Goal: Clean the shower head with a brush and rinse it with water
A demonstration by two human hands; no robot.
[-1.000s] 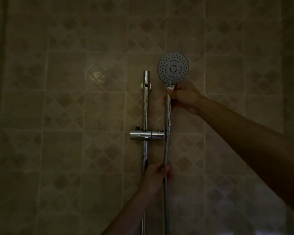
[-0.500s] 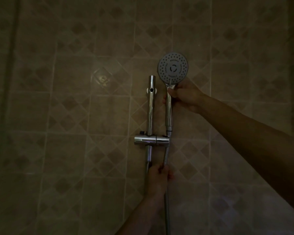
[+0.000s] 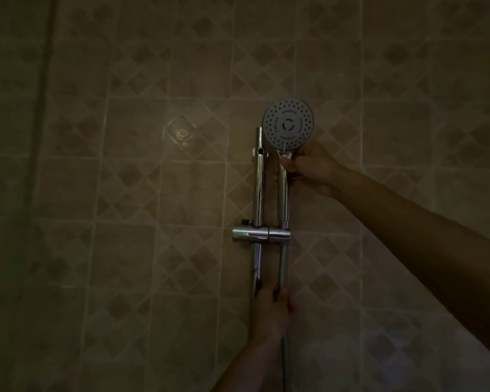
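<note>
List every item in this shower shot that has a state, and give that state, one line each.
shower head: upright, nozzle face toward the camera, no water running
handle: lower end at the bracket, held near its top
bracket: clamped on the rail
rail: vertical against the tiled wall
hose: hanging down from the bracket
right hand: closed on the handle
left hand: closed on the hose

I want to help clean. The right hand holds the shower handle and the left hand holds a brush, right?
Not quite. The head view shows the left hand holding the hose, not a brush. The right hand does hold the shower handle.
</note>
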